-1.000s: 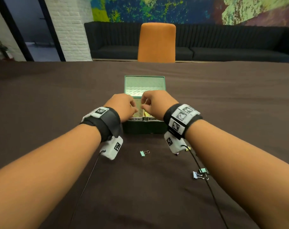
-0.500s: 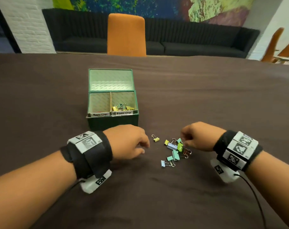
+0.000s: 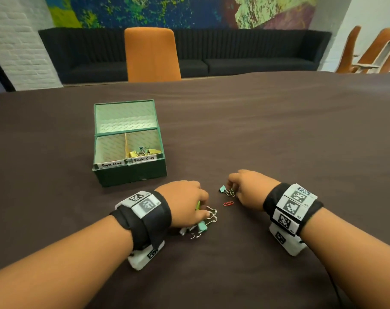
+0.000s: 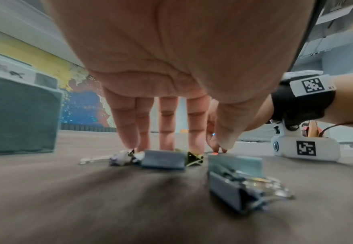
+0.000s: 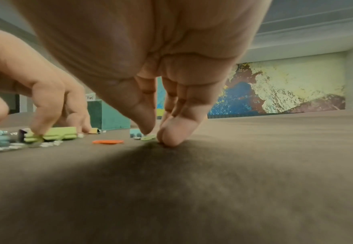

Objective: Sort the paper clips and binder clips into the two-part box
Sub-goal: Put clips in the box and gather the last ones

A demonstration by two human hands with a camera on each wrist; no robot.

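Note:
The green two-part box (image 3: 129,175) stands open left of centre, with several binder clips (image 3: 142,151) in its right part labelled Binder Clips. No clip shows in the left part. My left hand (image 3: 203,208) rests its fingertips (image 4: 167,143) on a heap of binder clips (image 3: 203,225), thumb apart. One finger presses a green binder clip (image 5: 52,133). My right hand (image 3: 233,188) pinches a green paper clip (image 5: 148,137) on the cloth between thumb and fingers. A mint binder clip (image 3: 222,188) touches it. A red paper clip (image 3: 228,203) lies loose between my hands.
A brown cloth covers the table (image 3: 278,130). An orange chair (image 3: 152,54) and a dark sofa (image 3: 245,63) stand beyond the far edge. More binder clips (image 4: 234,186) lie under my left palm, nearer the wrist.
Both hands came back from the box to the loose clips. The left hand moved right onto the heap. The right hand closed its fingers on the green paper clip.

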